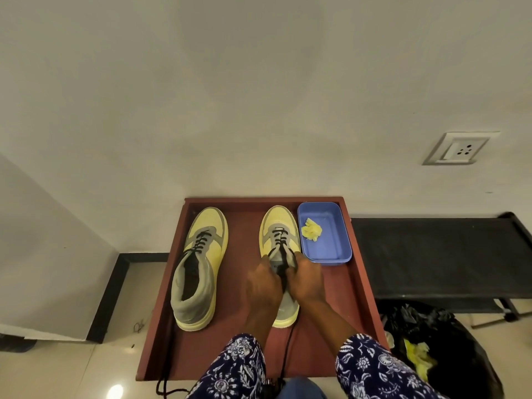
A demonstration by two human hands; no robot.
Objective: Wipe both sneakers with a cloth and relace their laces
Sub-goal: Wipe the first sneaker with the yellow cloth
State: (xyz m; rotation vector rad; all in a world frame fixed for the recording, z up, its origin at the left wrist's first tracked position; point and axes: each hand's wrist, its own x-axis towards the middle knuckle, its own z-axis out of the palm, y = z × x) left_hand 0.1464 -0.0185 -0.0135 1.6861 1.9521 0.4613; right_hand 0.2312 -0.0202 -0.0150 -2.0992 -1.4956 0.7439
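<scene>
Two yellow-and-grey sneakers stand toes-up on a reddish-brown table in the lower middle of the frame; the left-hand sneaker is laced partway up, its black lace trailing over the table's near edge at lower left, so it looks unfinished; the right-hand sneaker, centre frame, has lace crossing its lower eyelets only. Both hands meet over its tongue; the left hand and the right hand each appear to pinch a strand of its lace, fingers curled. The yellow cloth lies crumpled in a blue tub just right of that shoe, which suggests wiping is done; relacing seems midway, upper eyelets remaining on both.
</scene>
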